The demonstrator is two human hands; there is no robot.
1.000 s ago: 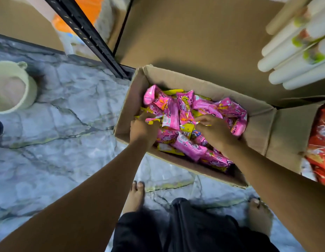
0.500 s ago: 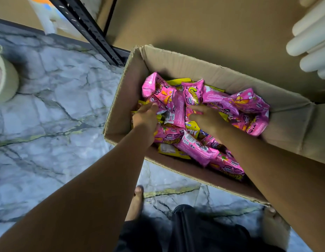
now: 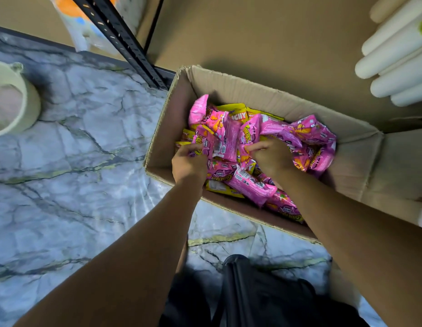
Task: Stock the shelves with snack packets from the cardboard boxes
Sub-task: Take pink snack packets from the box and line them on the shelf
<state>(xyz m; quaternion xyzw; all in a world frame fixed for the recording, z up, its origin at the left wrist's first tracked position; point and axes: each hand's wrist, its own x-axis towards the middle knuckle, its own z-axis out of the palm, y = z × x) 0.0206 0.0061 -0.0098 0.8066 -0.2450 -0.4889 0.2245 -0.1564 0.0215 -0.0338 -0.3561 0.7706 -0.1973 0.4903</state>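
Bordering the box [image 3: 252, 90] of snack packets [image 3: 228, 138], veined grey floor [image 3: 75, 185]; black shelf upright [image 3: 119, 38].

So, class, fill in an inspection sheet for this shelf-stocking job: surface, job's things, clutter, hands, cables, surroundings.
Surface: grey marbled floor.
Job's things: open cardboard box holding pink packets mixed with yellow packets; brown shelf board behind it.
Clutter: pale bucket on the floor at the left; white tubes at the upper right.
Hands: left hand and right hand are both inside the box, fingers curled on pink packets.
Cables: nothing seen.
Surroundings: black shelf post; part of a second box at the right.
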